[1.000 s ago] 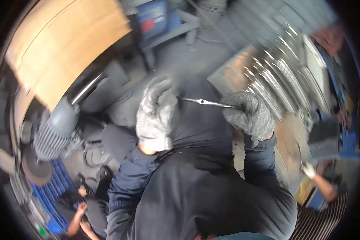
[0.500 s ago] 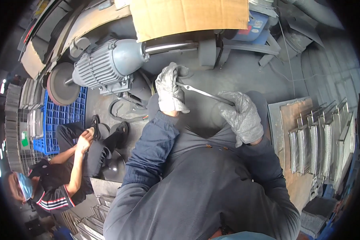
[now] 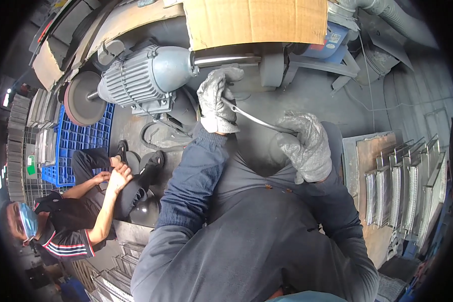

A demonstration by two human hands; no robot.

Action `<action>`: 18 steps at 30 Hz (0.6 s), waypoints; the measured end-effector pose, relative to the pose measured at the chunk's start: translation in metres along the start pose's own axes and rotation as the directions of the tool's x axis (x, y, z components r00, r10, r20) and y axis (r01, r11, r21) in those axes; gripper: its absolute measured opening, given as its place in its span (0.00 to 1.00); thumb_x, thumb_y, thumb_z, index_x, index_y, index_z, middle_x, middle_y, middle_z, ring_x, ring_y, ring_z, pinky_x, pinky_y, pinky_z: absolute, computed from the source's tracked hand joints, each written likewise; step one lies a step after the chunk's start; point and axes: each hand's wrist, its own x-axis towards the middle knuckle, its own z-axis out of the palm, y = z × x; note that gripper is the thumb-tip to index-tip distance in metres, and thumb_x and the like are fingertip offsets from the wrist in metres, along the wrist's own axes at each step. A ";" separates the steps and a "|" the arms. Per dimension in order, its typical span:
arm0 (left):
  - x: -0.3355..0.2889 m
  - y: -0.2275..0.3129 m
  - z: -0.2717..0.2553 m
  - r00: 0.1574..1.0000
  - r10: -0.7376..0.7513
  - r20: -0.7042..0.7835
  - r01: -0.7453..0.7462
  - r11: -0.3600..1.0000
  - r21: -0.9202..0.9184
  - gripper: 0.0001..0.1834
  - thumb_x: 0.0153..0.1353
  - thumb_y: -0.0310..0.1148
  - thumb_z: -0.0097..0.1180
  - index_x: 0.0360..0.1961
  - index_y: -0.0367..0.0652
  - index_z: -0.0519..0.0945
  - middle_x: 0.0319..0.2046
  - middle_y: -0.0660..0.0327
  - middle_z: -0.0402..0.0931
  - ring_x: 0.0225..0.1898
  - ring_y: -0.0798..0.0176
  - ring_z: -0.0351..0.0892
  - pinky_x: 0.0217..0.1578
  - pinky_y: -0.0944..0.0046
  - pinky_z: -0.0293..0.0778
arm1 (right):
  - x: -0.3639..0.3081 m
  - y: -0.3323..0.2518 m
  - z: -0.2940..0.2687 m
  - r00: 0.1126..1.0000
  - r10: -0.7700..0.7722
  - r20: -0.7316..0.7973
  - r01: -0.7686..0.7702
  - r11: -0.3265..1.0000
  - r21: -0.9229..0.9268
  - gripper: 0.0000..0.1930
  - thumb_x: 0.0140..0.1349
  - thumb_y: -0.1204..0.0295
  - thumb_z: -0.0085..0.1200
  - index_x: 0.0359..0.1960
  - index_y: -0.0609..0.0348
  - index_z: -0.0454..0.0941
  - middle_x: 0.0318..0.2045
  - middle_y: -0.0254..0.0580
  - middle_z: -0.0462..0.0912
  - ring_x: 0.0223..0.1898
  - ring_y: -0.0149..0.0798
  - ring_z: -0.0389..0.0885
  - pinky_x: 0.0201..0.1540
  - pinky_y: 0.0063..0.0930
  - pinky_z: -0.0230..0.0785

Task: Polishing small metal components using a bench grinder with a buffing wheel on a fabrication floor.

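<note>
A slim, slightly curved metal bar (image 3: 259, 120) with a small hole near its left end stretches between my two gloved hands, above my lap. My left hand (image 3: 218, 100), in a grey-white work glove, is closed round the bar's left end, just below the shaft of the grey motor. The other end runs into my right hand (image 3: 307, 147), gloved alike, whose fingers are curled over it and hide its tip. Both ends are covered by the gloves, so the bar's full shape cannot be made out.
Ahead on the left stands a grey motor (image 3: 136, 78) with a round abrasive wheel (image 3: 85, 98). Cardboard (image 3: 256, 22) hangs over the shaft. Several metal trays (image 3: 397, 194) stand upright on the right. A seated co-worker (image 3: 70, 221) is at left, by a blue plastic crate (image 3: 55, 173).
The view has shifted, moving the surroundings slightly right. Both my hands keep their grip, and the bar looks turned a little. The co-worker's hands have moved apart from the shoe.
</note>
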 end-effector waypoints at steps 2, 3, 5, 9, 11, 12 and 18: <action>0.000 -0.003 -0.002 1.000 -0.030 0.007 0.031 0.993 -0.113 0.12 0.68 0.25 0.49 0.41 0.35 0.84 0.40 0.51 0.88 0.43 0.58 0.87 0.50 0.61 0.78 | 0.001 0.005 0.003 1.000 -0.020 0.006 0.020 1.000 0.004 0.16 0.57 0.67 0.72 0.46 0.55 0.86 0.42 0.43 0.87 0.49 0.49 0.84 0.53 0.42 0.75; -0.007 -0.030 0.003 0.999 -0.032 0.004 0.032 0.993 -0.112 0.12 0.68 0.25 0.49 0.41 0.35 0.84 0.40 0.51 0.88 0.43 0.58 0.87 0.50 0.61 0.78 | 0.000 0.008 0.006 1.000 -0.007 0.006 0.007 1.000 0.016 0.16 0.57 0.68 0.71 0.46 0.56 0.86 0.42 0.44 0.87 0.48 0.50 0.84 0.52 0.41 0.76; -0.027 -0.104 0.024 0.910 0.186 -0.370 -0.142 0.980 0.142 0.16 0.69 0.29 0.49 0.53 0.35 0.80 0.48 0.50 0.85 0.50 0.57 0.84 0.53 0.64 0.77 | 0.000 0.016 0.009 1.000 0.012 0.009 -0.012 1.000 0.014 0.15 0.58 0.68 0.71 0.46 0.57 0.85 0.43 0.45 0.87 0.48 0.50 0.84 0.52 0.41 0.76; -0.034 -0.105 0.048 0.814 -0.577 0.066 0.539 0.709 -0.455 0.23 0.72 0.47 0.51 0.59 0.42 0.77 0.43 0.55 0.83 0.53 0.51 0.83 0.54 0.43 0.74 | -0.001 0.042 0.011 0.967 0.256 0.017 -0.256 0.966 0.020 0.13 0.63 0.70 0.67 0.47 0.60 0.85 0.42 0.48 0.87 0.44 0.51 0.85 0.50 0.39 0.77; -0.054 -0.182 0.057 0.848 -0.523 -0.086 0.448 0.793 -0.413 0.18 0.71 0.48 0.54 0.56 0.51 0.77 0.42 0.60 0.84 0.49 0.51 0.84 0.51 0.42 0.73 | 0.004 0.047 0.025 0.950 0.308 0.052 -0.311 0.947 0.075 0.12 0.64 0.71 0.65 0.47 0.60 0.85 0.42 0.49 0.87 0.43 0.51 0.85 0.50 0.38 0.77; -0.060 -0.182 0.080 0.726 -0.687 -0.014 0.578 0.621 -0.529 0.17 0.71 0.48 0.54 0.54 0.54 0.78 0.40 0.61 0.84 0.48 0.52 0.84 0.50 0.42 0.72 | -0.001 0.061 0.026 0.929 0.367 0.043 -0.368 0.929 0.025 0.12 0.65 0.69 0.64 0.47 0.60 0.85 0.41 0.50 0.87 0.42 0.51 0.86 0.50 0.38 0.77; -0.076 -0.211 0.139 0.108 -0.973 0.203 0.773 -0.046 -0.633 0.14 0.67 0.53 0.54 0.38 0.56 0.80 0.32 0.63 0.84 0.42 0.54 0.83 0.43 0.46 0.69 | 0.015 0.094 0.039 0.845 0.532 0.054 -0.514 0.836 -0.193 0.16 0.67 0.63 0.63 0.48 0.63 0.84 0.39 0.54 0.86 0.41 0.51 0.85 0.47 0.39 0.76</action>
